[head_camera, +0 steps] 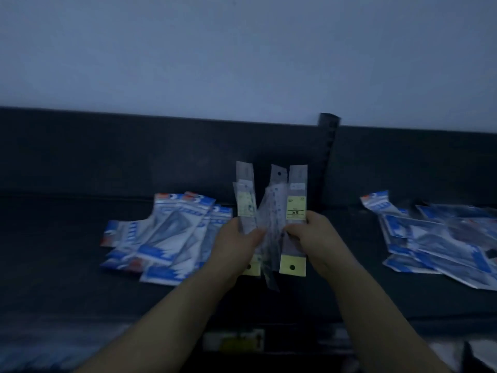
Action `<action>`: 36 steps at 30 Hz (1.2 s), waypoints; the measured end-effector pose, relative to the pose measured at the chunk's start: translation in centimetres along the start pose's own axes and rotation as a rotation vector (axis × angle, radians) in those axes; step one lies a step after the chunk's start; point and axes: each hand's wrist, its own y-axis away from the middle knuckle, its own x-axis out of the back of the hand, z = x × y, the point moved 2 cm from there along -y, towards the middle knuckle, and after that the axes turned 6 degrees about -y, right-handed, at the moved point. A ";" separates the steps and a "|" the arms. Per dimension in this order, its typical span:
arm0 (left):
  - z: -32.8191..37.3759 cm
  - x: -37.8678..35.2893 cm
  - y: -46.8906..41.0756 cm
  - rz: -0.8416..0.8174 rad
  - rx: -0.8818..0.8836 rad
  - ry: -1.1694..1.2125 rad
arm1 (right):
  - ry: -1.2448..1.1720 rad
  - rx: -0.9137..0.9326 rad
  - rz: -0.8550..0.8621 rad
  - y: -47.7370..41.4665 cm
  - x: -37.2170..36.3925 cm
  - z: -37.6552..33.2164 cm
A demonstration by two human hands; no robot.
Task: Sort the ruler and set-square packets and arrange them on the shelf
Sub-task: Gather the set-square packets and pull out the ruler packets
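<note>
Both my hands hold a fanned bunch of long clear ruler packets (271,208) with yellow labels, upright over the dark shelf (67,238). My left hand (238,244) grips the left part of the bunch, with a yellow tab sticking out below it. My right hand (313,235) pinches the right-hand packet (295,200), whose yellow end with a hole hangs below. A heap of blue-and-white set-square packets (166,238) lies on the shelf just left of my hands. A second heap of the same packets (441,246) lies at the right.
A dark slotted upright post (326,157) stands behind the rulers and splits the shelf into two bays. A low dark back panel (134,152) runs under a pale wall. A yellow price label (234,343) sits on the shelf's front edge.
</note>
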 end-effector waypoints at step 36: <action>-8.7 59.6 7.4 0.878 0.220 -0.159 | 0.039 0.128 -0.842 5.8 -65.6 -7.7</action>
